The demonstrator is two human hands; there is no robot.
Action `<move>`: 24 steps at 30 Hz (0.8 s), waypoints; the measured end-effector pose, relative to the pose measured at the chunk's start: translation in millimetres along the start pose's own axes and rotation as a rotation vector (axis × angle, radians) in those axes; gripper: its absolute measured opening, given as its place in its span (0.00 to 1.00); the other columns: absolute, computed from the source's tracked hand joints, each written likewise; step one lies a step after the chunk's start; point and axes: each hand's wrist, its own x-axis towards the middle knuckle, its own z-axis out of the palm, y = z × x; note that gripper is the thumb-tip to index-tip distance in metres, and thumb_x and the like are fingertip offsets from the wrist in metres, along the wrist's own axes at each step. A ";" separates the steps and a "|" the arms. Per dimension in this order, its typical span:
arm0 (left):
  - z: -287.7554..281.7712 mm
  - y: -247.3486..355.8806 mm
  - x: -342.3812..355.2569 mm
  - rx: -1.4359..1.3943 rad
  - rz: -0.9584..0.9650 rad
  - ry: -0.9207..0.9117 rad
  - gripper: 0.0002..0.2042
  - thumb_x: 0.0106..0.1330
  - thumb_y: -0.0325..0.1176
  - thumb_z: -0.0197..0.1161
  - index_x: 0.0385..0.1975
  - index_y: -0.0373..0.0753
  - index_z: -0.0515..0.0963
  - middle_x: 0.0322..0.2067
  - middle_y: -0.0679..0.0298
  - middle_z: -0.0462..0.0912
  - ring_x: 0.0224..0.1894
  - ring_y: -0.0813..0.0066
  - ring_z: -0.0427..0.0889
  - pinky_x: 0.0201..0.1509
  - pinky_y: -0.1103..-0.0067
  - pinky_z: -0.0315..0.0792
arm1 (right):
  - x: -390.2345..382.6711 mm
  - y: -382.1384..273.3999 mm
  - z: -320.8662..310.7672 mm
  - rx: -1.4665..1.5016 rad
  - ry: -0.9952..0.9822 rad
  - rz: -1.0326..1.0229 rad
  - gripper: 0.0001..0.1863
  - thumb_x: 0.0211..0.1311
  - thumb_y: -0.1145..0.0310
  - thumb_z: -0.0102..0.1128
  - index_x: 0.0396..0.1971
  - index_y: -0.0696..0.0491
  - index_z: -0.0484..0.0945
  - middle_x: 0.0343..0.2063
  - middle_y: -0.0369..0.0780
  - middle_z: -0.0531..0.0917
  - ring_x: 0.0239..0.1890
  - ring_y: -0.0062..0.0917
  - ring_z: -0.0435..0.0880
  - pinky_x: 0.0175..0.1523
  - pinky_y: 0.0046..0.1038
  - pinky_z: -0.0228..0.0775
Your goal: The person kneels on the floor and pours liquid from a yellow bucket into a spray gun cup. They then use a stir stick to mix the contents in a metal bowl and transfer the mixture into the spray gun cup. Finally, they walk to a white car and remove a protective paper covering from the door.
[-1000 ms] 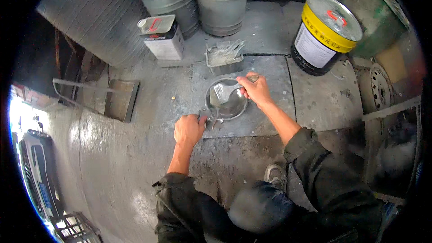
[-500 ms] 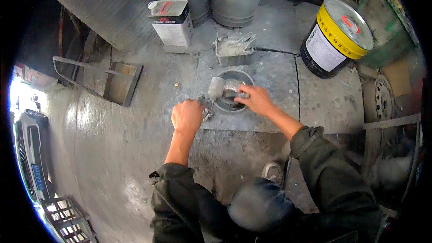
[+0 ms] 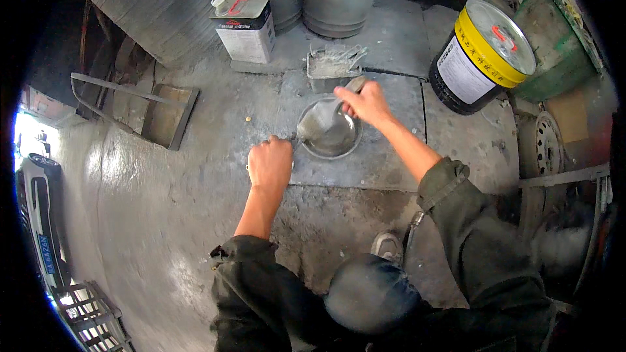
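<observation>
A round metal basin [image 3: 358, 140] stands on the floor slabs ahead of me, with some greyish liquid in its bottom. Over its far right rim, my right hand [image 3: 367, 102] is closed around the handle of a wide brush [image 3: 319, 119], whose pale head slants down into the basin. My left hand [image 3: 269, 161] makes a fist left of the basin, apart from it. It grips what looks like a spray gun, now almost wholly hidden under the fist; only small bits show at its edges.
Beyond the basin sits a small box of brushes [image 3: 329, 83]. A rectangular tin [image 3: 248, 45] and grey drums [image 3: 339, 0] stand behind. On the right are a black-and-yellow pail [image 3: 466, 72] and a wheel [image 3: 549, 142]; at left lies a long-handled dustpan [image 3: 171, 117].
My right hand has risen away from me to the far rim, and the brush now slants into the basin. The pale cup and metal parts beside my left fist have swung out of sight.
</observation>
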 end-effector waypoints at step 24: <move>8.0 -47.9 -22.1 -0.479 -0.255 -0.209 0.17 0.57 0.50 0.63 0.27 0.41 0.85 0.24 0.51 0.82 0.33 0.49 0.82 0.38 0.63 0.75 | -60.6 23.9 5.7 0.204 -0.001 0.027 0.14 0.56 0.59 0.67 0.25 0.55 0.79 0.18 0.35 0.81 0.18 0.18 0.78 0.22 0.22 0.65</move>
